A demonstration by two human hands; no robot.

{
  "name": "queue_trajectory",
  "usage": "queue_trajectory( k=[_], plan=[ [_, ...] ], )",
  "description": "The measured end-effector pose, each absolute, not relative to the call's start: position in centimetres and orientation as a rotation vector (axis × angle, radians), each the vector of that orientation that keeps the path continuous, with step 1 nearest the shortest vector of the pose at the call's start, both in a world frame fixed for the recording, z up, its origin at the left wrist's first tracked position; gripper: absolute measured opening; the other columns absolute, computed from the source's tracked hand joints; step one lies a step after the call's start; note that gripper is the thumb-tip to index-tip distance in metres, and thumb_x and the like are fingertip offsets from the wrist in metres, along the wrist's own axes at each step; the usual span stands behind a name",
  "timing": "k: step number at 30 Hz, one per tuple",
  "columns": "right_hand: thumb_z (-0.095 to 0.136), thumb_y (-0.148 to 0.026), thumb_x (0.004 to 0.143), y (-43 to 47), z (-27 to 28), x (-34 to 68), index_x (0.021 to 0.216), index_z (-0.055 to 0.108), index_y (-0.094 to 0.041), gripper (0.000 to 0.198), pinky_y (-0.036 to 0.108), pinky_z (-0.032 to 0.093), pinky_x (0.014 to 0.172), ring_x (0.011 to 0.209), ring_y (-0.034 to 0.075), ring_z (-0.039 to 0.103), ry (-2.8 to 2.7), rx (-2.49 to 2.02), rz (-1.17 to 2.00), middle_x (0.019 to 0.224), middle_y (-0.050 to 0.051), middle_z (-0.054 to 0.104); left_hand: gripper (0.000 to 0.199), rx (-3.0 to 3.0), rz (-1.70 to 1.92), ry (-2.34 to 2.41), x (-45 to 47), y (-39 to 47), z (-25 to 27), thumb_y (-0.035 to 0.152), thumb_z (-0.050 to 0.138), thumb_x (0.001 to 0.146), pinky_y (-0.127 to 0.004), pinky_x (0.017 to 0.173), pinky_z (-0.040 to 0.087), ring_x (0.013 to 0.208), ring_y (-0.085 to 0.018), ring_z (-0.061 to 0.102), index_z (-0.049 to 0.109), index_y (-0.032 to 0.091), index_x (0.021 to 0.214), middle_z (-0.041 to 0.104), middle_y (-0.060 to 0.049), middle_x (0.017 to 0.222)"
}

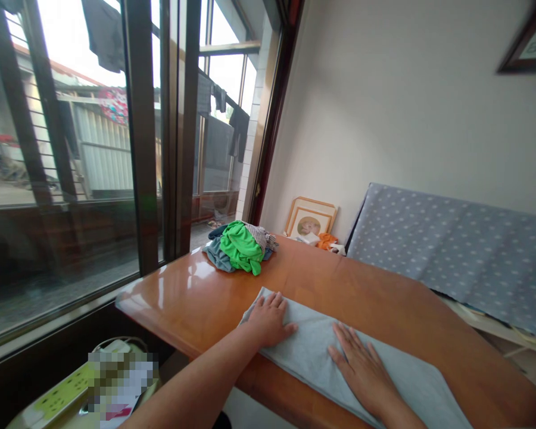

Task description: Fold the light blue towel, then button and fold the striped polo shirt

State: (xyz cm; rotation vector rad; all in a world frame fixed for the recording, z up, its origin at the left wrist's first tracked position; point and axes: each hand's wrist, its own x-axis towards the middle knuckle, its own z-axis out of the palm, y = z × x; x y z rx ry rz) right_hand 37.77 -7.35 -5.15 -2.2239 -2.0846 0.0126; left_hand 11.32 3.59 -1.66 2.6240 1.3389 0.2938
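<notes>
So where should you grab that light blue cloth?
Probably pinch the light blue cloth by its far left corner, coming from the left: the cloth lies flat on the table, and that corner pokes out uncovered.

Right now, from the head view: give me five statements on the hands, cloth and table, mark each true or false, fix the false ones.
1. The left hand lies on the pale blue cloth. True.
2. The right hand is raised clear of the pale blue cloth. False: it rests on it, fingers extended.
3. A green garment lies in the heap of clothes on the table. True.
4. The heap of clothes is nearer the right hand than the left hand. False: it is nearer the left hand.
5. Beyond the table, a grey-blue cover has light spots. True.
</notes>
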Motion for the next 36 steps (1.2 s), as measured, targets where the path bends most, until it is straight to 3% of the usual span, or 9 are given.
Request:
queue_trajectory(
  k=[6,12,19,28,36],
  plan=[
    [0.019,-0.064,0.098,-7.2,-5.4,37.9,0.159,0.02,-0.027,0.072,0.054,0.016,0.122,0.152,0.026,0.018,-2.08,-2.21,-0.001,0.164,0.0,0.022,0.092,2.63,0.341,1.464,10.9,3.1,-1.8,0.082,0.024,0.085,-0.061,0.119,0.017,0.149,-0.042,0.022,0.04,0.02,0.151,0.03,-0.017,0.162],
    [0.018,-0.064,0.098,-7.2,-4.9,37.5,0.159,0.021,-0.027,0.072,0.054,0.014,0.123,0.153,0.025,0.016,-2.071,-2.237,0.042,0.165,-0.001,0.021,0.096,2.63,0.305,1.443,11.0,3.2,-1.5,0.083,0.025,0.084,-0.058,0.12,0.016,0.15,-0.044,0.019,0.04,0.018,0.152,0.029,-0.018,0.162],
    [0.018,-0.066,0.098,-7.5,-4.5,37.2,0.159,0.023,-0.026,0.073,0.053,0.013,0.123,0.152,0.024,0.017,-2.057,-2.224,0.058,0.164,-0.001,0.022,0.092,2.58,0.334,1.449,9.7,5.0,-1.1,0.075,0.015,0.091,-0.047,0.121,0.023,0.15,-0.033,0.025,0.035,0.01,0.153,0.031,-0.021,0.161],
    [0.019,-0.066,0.098,-7.4,-4.7,37.4,0.159,0.022,-0.025,0.073,0.053,0.013,0.123,0.152,0.025,0.017,-2.062,-2.213,0.05,0.164,0.0,0.022,0.088,2.643,0.33,1.52,9.8,5.3,-2.2,0.072,0.017,0.093,-0.06,0.12,0.014,0.151,-0.035,0.023,0.037,0.01,0.152,0.033,-0.021,0.16],
    [0.017,-0.065,0.098,-7.5,-4.1,37.1,0.16,0.017,-0.025,0.073,0.053,0.011,0.123,0.153,0.024,0.013,-2.066,-2.248,0.076,0.165,0.0,0.017,0.082,2.694,0.344,1.516,9.6,5.3,-2.3,0.068,0.016,0.095,-0.063,0.119,0.01,0.15,-0.034,0.024,0.039,0.013,0.151,0.036,-0.02,0.159]
  ],
)
